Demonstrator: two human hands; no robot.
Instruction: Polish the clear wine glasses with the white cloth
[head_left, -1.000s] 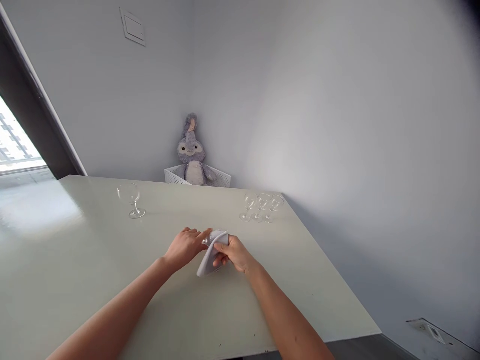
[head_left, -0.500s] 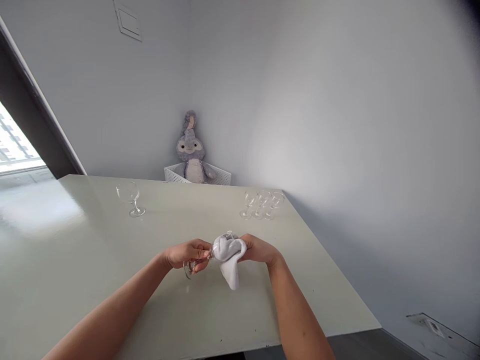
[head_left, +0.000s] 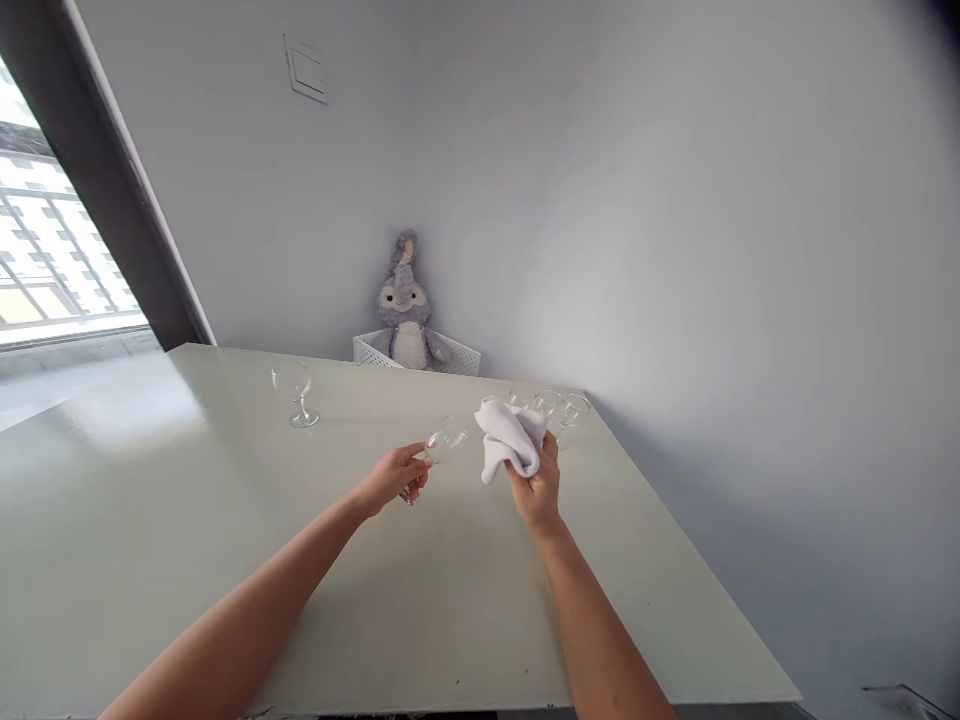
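Tilted to the upper right, a clear stemmed glass (head_left: pixel 445 440) is gripped near its stem by my left hand (head_left: pixel 399 474). Its bowl is bare, and my fingers hide most of the stem and foot. To the right, my right hand (head_left: pixel 538 487) clutches a bunched white cloth (head_left: pixel 510 438), raised over the table and apart from the glass. Behind the cloth, three similar stemmed glasses (head_left: pixel 576 408) stand in a row, their lower parts partly covered by cloth and hand. Another stemmed glass (head_left: pixel 301 395) stands upright at the back left.
The pale glossy table (head_left: pixel 420 620) reaches toward the wall corner. At its far edge a grey plush toy (head_left: pixel 409 305) sits in a white perforated basket (head_left: pixel 463 361). A wall closes off the right side; a dark-framed window is at the far left.
The cloth has come out of the glass bowl and moved right and away with my right hand. My left hand has lifted the glass forward. The view has shifted slightly.
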